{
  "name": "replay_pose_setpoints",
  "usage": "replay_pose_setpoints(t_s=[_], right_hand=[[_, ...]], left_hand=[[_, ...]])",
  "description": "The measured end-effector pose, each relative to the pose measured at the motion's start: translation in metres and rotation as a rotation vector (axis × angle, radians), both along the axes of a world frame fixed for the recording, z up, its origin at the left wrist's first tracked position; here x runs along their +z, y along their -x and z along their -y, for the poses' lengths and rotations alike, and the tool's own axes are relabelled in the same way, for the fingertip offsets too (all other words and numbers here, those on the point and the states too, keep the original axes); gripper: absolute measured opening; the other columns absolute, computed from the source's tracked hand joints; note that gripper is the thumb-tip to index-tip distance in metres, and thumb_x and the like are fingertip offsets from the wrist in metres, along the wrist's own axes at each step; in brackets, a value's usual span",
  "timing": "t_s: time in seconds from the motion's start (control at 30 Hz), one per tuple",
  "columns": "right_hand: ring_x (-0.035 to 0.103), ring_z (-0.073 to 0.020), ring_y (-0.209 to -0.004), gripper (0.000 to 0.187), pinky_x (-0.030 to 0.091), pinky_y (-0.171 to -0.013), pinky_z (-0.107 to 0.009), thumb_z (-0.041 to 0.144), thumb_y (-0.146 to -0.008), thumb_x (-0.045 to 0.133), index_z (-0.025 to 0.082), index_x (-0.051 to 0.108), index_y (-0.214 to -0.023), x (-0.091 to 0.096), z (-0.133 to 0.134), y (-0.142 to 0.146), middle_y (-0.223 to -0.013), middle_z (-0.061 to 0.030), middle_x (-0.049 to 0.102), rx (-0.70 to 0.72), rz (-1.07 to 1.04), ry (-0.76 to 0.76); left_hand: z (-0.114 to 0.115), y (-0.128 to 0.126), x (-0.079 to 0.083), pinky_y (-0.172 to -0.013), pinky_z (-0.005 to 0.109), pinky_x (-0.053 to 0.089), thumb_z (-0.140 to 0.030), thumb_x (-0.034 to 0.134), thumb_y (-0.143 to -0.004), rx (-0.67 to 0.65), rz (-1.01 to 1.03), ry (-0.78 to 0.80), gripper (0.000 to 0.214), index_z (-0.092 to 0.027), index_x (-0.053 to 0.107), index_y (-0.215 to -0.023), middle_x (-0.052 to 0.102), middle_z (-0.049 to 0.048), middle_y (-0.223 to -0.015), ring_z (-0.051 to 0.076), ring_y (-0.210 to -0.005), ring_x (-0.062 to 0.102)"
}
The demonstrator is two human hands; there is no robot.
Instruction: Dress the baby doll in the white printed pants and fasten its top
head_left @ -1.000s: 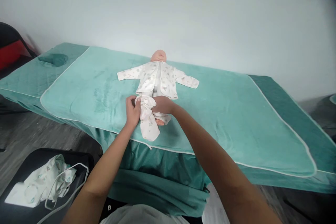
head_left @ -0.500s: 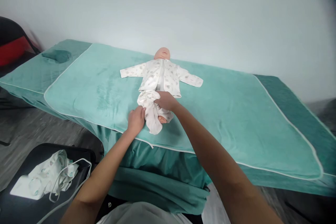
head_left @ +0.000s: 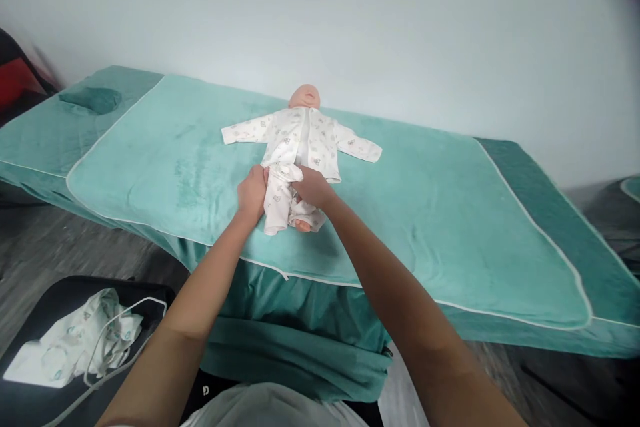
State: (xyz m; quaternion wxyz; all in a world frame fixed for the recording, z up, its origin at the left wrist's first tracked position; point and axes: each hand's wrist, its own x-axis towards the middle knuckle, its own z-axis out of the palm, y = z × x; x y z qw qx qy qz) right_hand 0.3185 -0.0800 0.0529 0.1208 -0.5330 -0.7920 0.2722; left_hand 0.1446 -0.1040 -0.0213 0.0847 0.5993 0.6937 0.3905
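Note:
A baby doll (head_left: 306,96) lies on its back on a teal towel (head_left: 425,213), dressed in a white printed top (head_left: 305,140) with both sleeves spread out. White printed baby pants (head_left: 278,200) are bunched around its legs, and one bare foot (head_left: 302,225) pokes out at the near end. My left hand (head_left: 251,192) grips the left side of the pants at the waist, fingers closed on the cloth. On the right side of the waist my right hand (head_left: 311,187) is closed on the same pants.
The towel covers a padded teal table (head_left: 505,160) against a white wall. A face hole (head_left: 90,99) dents the table's far left end. At lower left a black stool (head_left: 30,400) holds more baby clothes (head_left: 65,347) and a white cord.
The pants have been drawn up the doll's legs toward the waist, so less loose cloth hangs past the feet. My left hand moved from the pant leg up to the waistband.

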Motion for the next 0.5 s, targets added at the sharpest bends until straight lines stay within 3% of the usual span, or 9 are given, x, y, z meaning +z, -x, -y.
replay_pose_setpoints(t_s=[0.13,0.23,0.37,0.5], right_hand=[[0.068,-0.0261,-0.089,0.019,0.052,-0.079,-0.034,0.022,-0.086,0.050,0.020,0.061,-0.102,-0.004,0.001,-0.006,-0.101,-0.0083,0.074,-0.034,-0.058,0.058],[0.070,-0.0253,-0.092,0.034,0.053,-0.080,-0.034,0.032,-0.087,0.060,0.018,0.061,-0.118,-0.001,0.001,-0.016,-0.112,-0.0085,0.075,0.029,-0.141,0.162],[0.065,-0.0295,-0.117,0.063,0.051,-0.096,-0.037,0.041,-0.077,0.079,0.020,0.060,-0.133,0.009,-0.001,-0.028,-0.134,-0.0084,0.069,0.298,-0.177,0.232],[0.065,-0.0317,-0.117,0.054,0.050,-0.094,-0.036,0.034,-0.073,0.081,0.022,0.069,-0.124,0.011,-0.003,-0.021,-0.130,-0.0076,0.072,0.374,0.017,0.186]], left_hand=[[0.016,0.004,-0.002,-0.069,0.031,0.035,-0.043,0.043,-0.104,-0.038,0.111,-0.002,0.024,-0.023,0.055,-0.097,0.065,0.0046,-0.086,0.022,-0.076,0.060],[0.036,0.011,-0.002,-0.073,0.032,0.039,-0.045,0.045,-0.103,-0.054,0.168,-0.042,0.026,-0.023,0.053,-0.091,0.062,0.0038,-0.085,0.021,-0.078,0.058],[0.063,0.017,-0.006,-0.082,0.036,0.041,-0.044,0.039,-0.105,-0.186,0.012,-0.061,0.038,-0.023,0.050,-0.075,0.061,0.0076,-0.089,0.023,-0.089,0.056],[0.080,0.010,-0.010,-0.079,0.039,0.036,-0.042,0.036,-0.106,-0.228,-0.194,0.050,0.041,-0.023,0.055,-0.075,0.066,0.0074,-0.081,0.025,-0.086,0.056]])
